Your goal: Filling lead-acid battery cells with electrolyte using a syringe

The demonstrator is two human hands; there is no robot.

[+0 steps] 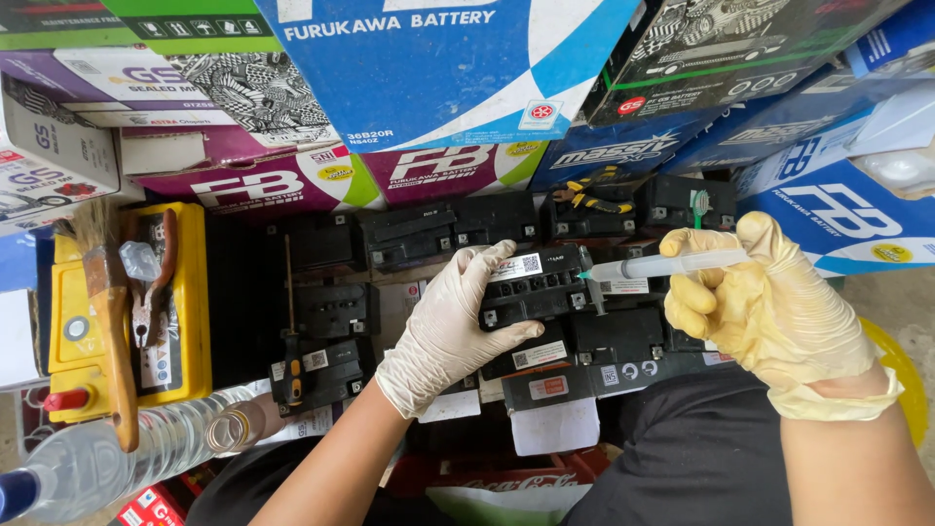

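Note:
My left hand (450, 326), in a pale latex glove, grips a small black battery (534, 287) by its left side and tilts its top toward me. My right hand (769, 307), in a yellowish glove, holds a clear syringe (672, 263) level, its green-tipped needle pointing left at the battery's top right edge. The needle tip sits right at the battery; whether it touches I cannot tell. More small black batteries (614, 336) lie packed under and around the held one.
Stacked cardboard battery boxes (438, 68) fill the back. A yellow battery (185, 302) at left carries pliers (151, 292) and a paintbrush (112, 321). A screwdriver (290, 341) lies on black batteries. A clear water bottle (117, 453) lies bottom left. Yellow-handled cutters (594, 200) rest further back.

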